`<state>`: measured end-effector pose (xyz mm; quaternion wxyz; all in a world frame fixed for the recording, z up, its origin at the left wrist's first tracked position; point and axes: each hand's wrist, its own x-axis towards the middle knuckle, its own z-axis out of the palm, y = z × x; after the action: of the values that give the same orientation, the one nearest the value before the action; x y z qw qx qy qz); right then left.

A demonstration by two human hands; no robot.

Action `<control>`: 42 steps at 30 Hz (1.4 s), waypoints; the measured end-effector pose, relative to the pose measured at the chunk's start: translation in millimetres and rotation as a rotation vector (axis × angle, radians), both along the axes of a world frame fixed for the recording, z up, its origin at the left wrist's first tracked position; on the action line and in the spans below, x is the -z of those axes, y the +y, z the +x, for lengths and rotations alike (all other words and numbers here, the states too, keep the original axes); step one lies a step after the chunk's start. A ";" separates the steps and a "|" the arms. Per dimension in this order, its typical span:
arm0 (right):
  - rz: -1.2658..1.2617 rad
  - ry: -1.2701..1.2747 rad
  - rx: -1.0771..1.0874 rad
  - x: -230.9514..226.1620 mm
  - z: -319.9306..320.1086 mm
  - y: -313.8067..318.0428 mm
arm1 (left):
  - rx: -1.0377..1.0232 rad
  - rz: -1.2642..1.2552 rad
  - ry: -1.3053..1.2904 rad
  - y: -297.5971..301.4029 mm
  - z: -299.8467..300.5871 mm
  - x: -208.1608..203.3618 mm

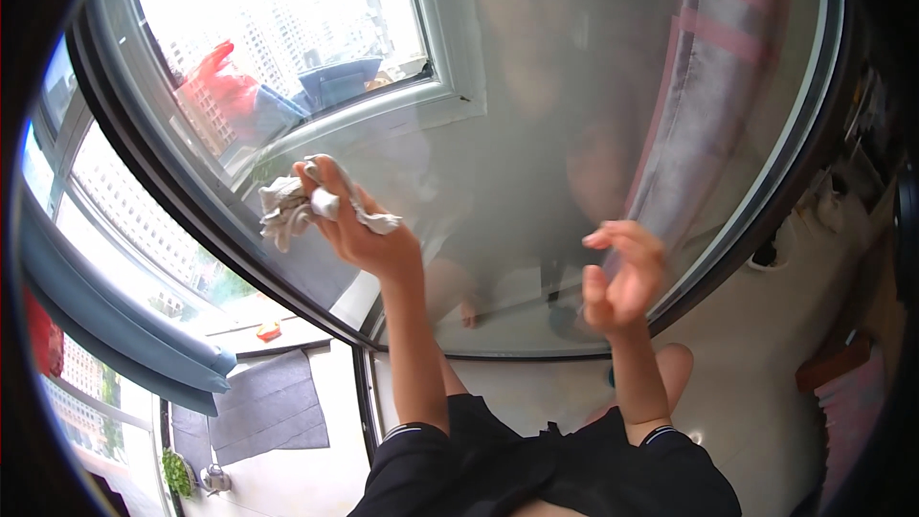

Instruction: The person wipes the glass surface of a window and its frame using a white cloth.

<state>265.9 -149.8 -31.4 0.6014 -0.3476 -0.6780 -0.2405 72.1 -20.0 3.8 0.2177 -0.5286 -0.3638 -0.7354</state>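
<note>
A crumpled white cloth (285,208) is gripped in my left hand (356,230), bunched around the fingers and trailing past the wrist side. That hand is up against or very near the left part of a large glass door pane (507,182); I cannot tell whether the cloth touches it. My right hand (627,278) is raised before the lower right part of the glass, its fingers loosely curled and apart, with nothing in them. A faint reflection of a person lies in the pane.
The pane's dark frame (239,258) curves around it. Left are a blue curtain (115,321), windows, a grey mat (270,402) and a green potted plant (176,471). A pink and grey curtain (684,105) hangs at right. Shoes (769,251) stand on the floor far right.
</note>
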 end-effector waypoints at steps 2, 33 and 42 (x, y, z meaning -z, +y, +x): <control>-0.183 0.202 -0.225 15.2 -24.2 10.5 | 0.193 -0.071 -0.025 -14.5 26.4 10.7; -0.325 0.641 -0.333 18.6 -38.5 16.2 | 0.323 -0.036 0.645 -43.8 96.7 70.8; -0.269 0.433 -0.132 -27.9 -20.4 47.6 | 0.081 0.008 0.502 -10.6 114.7 40.8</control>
<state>245.5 -102.1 -3.5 0.6955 -0.4227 -0.5804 -0.0285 186.8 -30.6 -36.9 0.2735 -0.7079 -0.2738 -0.5908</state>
